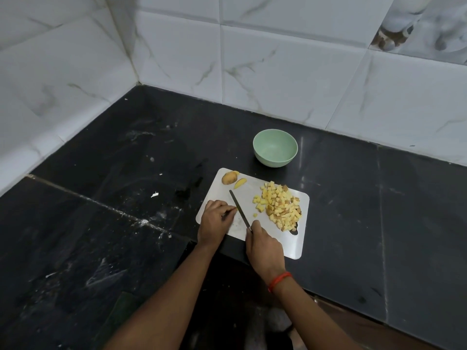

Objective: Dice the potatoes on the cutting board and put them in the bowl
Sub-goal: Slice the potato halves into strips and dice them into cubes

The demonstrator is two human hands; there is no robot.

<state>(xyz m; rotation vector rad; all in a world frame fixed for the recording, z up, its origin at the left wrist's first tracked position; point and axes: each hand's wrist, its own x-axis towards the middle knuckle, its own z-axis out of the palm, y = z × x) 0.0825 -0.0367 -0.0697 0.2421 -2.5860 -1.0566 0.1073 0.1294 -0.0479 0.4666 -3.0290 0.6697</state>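
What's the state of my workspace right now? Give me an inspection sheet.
Surface: dark stone counter, white smears and dust.
Job's things: cutting board carries diced potato pile, uncut potato piece and slice; bowl empty, beyond board.
Clutter: white scrap on counter.
Hands: right hand grips knife; left hand on board beside blade, hold unclear.
Cables: nothing seen.
Surroundings: white marbled wall tiles, corner.

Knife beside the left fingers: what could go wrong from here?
1. The left hand has its fingertips right against the blade of the long thin knife held in the right hand's grip; a cut could nick them.
2. The pile of yellow potato dice crowds the white rectangular cutting board's right edge; cubes may spill onto the black stone counter before reaching the empty mint-green bowl.
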